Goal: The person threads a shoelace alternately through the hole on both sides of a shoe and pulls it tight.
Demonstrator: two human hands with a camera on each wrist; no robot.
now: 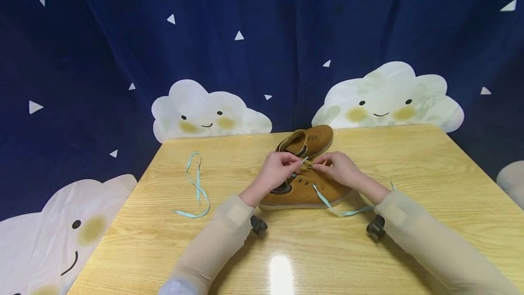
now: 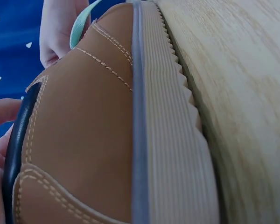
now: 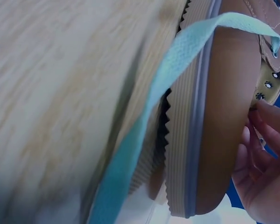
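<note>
A tan lace-up shoe (image 1: 294,198) with a pale ribbed sole stands side-on on the table. My left hand (image 1: 276,170) pinches the light blue tip of a shoelace (image 1: 304,160) above the shoe's opening. Close by, my right hand (image 1: 339,167) pinches the far eyelet flap (image 3: 267,86) between thumb and fingers, its olive inner side turned up. From an eyelet on the near flap, the light blue lace (image 1: 323,198) runs down onto the table and under my right forearm. In the left wrist view the shoe's side (image 2: 84,126) hides most of my left hand.
A second tan shoe (image 1: 322,138) stands behind the first, near the table's back edge, with bare eyelets. Another light blue lace (image 1: 206,195) lies loosely looped on the wooden table (image 1: 135,240) at left. A dark blue curtain (image 1: 262,63) with clouds hangs behind.
</note>
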